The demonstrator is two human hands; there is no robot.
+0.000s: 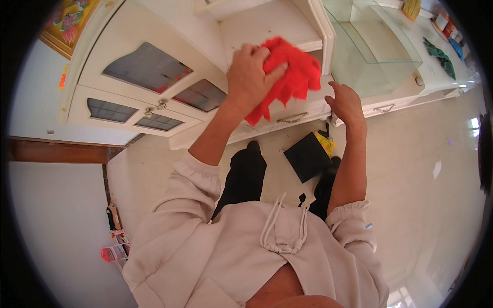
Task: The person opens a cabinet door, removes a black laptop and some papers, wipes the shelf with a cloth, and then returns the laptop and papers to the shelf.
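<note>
A crumpled red cloth (290,71) hangs from my left hand (250,75), whose thumb and fingers pinch its left side. Behind it is the open shelf (265,25) of a white cabinet. My right hand (344,102) holds nothing, its fingers apart near the cabinet's corner, beside a glass tank (369,69). Below the cloth, a drawer with an ornate metal handle (292,118) is partly hidden by it.
Cabinet doors with dark glass panes (146,67) stand at the left. On the floor lie a black square board (308,157) and a yellow item (325,143) near my feet. A green cloth (440,57) rests on the white counter at the right.
</note>
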